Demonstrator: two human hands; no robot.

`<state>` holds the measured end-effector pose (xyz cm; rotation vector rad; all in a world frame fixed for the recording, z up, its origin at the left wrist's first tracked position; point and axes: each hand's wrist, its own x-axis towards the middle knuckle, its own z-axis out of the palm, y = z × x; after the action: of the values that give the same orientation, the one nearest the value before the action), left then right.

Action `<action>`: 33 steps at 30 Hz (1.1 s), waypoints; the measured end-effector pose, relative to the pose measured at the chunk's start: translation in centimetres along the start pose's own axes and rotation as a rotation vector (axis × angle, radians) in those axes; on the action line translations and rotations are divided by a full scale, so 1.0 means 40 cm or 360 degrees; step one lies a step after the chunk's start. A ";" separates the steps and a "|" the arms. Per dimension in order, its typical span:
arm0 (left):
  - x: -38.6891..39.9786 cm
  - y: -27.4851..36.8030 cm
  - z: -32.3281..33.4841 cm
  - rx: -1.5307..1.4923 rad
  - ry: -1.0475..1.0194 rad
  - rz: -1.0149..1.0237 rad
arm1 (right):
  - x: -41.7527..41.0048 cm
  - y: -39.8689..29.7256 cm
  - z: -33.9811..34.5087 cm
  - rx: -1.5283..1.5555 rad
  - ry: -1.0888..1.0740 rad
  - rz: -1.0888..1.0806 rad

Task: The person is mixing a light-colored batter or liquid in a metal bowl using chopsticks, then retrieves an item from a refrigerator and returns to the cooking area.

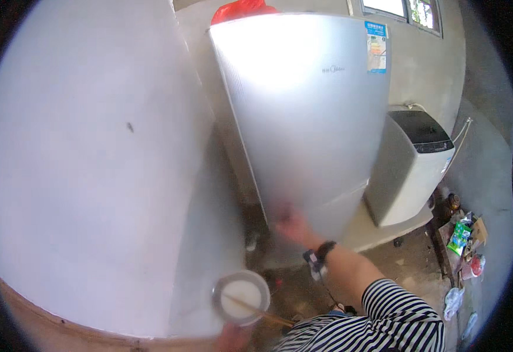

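Note:
A grey round bowl [263, 303] with white contents [240, 298] is at the bottom of the view, and a wooden stick [261, 312] slants out over its rim. My left hand [234, 338], blurred and partly cut off by the lower edge, grips the bowl at its near side. My right hand [294, 226] reaches forward to the lower left part of a silver Midea refrigerator door [300, 132]. Blur hides its fingers, so contact with the door and anything held cannot be made out. A black band [326, 251] circles the right wrist.
A white wall [98, 176] rises close on the left. Right of the refrigerator, a top-loading washing machine [410, 171] stands on a low ledge [388, 235]. Packets [460, 237], a pink cup [472, 269] and plastic bags [453, 303] lie along the right. A red bag [243, 11] tops the refrigerator.

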<state>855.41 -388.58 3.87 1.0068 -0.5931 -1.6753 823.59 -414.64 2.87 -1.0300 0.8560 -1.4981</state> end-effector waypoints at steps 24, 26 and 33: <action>0.198 -0.183 0.475 0.0966 -0.0720 -0.0254 | -0.577 -0.470 -0.367 -0.1687 -0.0276 -0.0371; 0.172 -0.194 0.709 0.0214 -0.0474 -0.0713 | -0.673 -0.540 -0.444 -0.1871 -0.0162 -0.0429; 0.206 -0.523 1.097 0.0400 -0.1003 -0.1116 | -0.911 -0.675 -0.678 -0.2260 -0.0130 -0.0673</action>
<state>806.48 -393.43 7.72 0.9050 -0.9453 -2.6339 790.36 -374.52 11.87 -2.3708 1.7778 -0.9952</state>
